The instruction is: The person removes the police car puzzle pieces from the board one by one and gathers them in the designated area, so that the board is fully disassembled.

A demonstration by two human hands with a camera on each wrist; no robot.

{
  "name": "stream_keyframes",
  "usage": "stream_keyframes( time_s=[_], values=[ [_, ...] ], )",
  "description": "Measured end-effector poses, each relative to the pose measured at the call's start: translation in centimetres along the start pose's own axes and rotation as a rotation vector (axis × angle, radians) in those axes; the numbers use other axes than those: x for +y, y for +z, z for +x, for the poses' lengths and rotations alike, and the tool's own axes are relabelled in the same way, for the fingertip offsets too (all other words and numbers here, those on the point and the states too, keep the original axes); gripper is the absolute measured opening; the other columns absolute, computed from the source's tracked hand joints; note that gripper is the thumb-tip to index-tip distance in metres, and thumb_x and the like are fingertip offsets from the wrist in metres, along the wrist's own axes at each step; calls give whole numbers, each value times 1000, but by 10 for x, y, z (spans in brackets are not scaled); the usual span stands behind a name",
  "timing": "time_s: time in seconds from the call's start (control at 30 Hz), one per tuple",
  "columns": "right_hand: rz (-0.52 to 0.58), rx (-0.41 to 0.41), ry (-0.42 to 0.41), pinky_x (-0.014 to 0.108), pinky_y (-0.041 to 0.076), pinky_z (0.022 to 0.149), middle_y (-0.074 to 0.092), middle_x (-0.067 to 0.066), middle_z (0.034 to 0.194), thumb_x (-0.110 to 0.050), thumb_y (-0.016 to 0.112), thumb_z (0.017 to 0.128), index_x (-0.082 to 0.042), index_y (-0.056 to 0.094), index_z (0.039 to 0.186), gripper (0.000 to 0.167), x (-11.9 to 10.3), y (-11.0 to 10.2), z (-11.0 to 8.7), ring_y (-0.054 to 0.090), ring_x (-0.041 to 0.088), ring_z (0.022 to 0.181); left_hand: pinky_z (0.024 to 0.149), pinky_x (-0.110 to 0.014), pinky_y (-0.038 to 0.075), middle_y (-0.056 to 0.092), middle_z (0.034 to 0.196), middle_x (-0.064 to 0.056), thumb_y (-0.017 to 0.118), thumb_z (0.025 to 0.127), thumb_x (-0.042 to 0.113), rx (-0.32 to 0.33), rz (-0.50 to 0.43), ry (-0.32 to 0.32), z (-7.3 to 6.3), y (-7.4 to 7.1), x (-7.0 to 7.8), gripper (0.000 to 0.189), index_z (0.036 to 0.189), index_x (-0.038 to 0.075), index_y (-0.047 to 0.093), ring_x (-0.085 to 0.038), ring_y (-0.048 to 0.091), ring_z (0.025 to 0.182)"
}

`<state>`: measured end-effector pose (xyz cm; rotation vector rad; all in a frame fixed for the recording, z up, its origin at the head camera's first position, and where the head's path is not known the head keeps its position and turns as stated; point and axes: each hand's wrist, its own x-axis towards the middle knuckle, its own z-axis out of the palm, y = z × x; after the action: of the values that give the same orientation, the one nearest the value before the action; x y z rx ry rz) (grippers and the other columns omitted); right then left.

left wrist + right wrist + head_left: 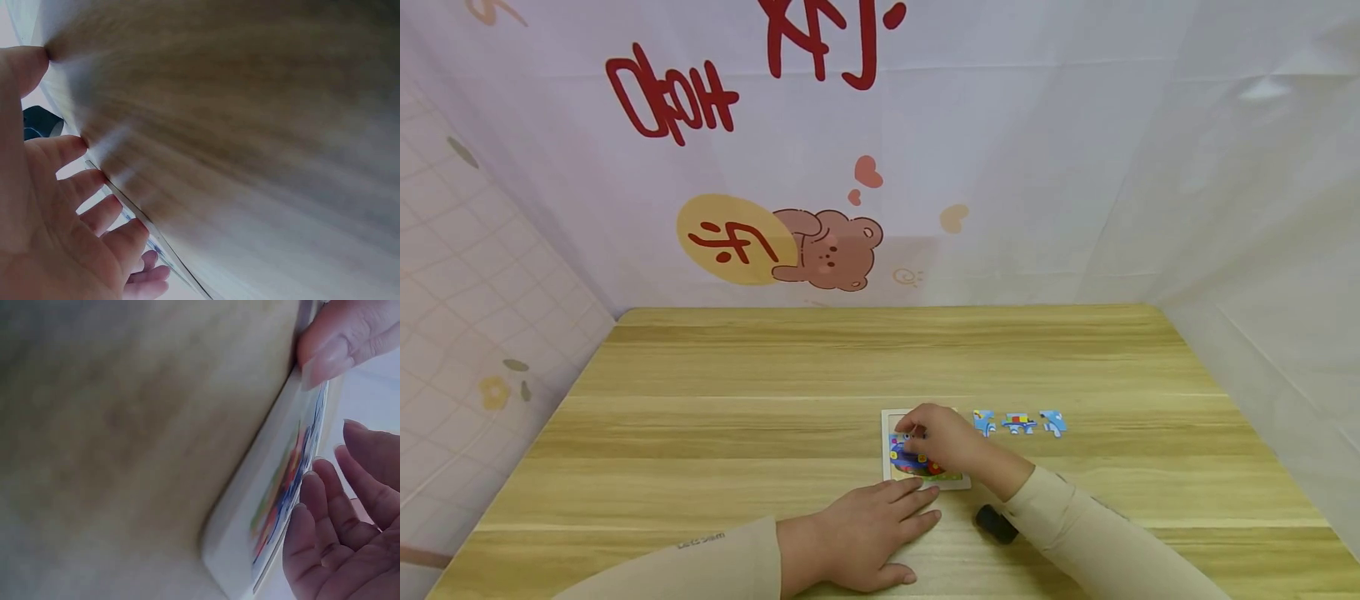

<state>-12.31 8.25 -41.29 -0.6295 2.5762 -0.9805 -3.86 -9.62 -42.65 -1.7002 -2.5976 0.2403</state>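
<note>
A small jigsaw puzzle with a pale frame and a colourful vehicle picture lies on the table. Over its upper part is my right hand, palm down with bent fingers. In the right wrist view, the fingertips rest at the picture's surface, and no piece shows between thumb and fingers. My left hand lies flat on the wood, fingers spread, its fingertips at the near edge of the frame. Three loose puzzle pieces, blue with bits of picture, lie in a row right of the frame.
A small black object sits below the right sleeve. The wooden table meets a white printed curtain at its back, with more curtain along both sides.
</note>
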Motion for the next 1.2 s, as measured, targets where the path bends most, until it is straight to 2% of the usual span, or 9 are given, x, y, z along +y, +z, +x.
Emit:
stream_keyframes(
  time_s=[0.2,0.5,0.77,1.2],
  values=[
    [-5,-51,0,35,50,76,63,0,92,-4,69,87,-4,71,103,17,-4,1,3,56,12,80,108,-29,34,35,153,-5,36,98,58,0,-3,0,0,0,0,64,147,18,42,-22,34,140],
    [-49,-70,-6,39,51,80,63,5,96,-1,69,85,-1,71,105,19,-8,3,7,57,16,86,108,-28,35,36,153,-6,37,97,58,14,2,0,0,1,0,64,146,17,43,-22,35,139],
    [-62,-51,-36,38,49,77,59,4,87,2,70,84,-3,70,97,14,-8,3,8,53,16,82,107,-28,35,36,153,-5,37,97,59,20,5,7,1,2,0,64,146,17,43,-21,36,139],
    [2,-50,-38,31,45,72,54,-2,79,-4,61,93,-10,67,93,9,-2,-1,10,48,13,75,108,-28,35,34,154,-4,37,97,58,-13,-18,-1,2,0,-1,64,147,18,41,-21,34,140]
  ],
)
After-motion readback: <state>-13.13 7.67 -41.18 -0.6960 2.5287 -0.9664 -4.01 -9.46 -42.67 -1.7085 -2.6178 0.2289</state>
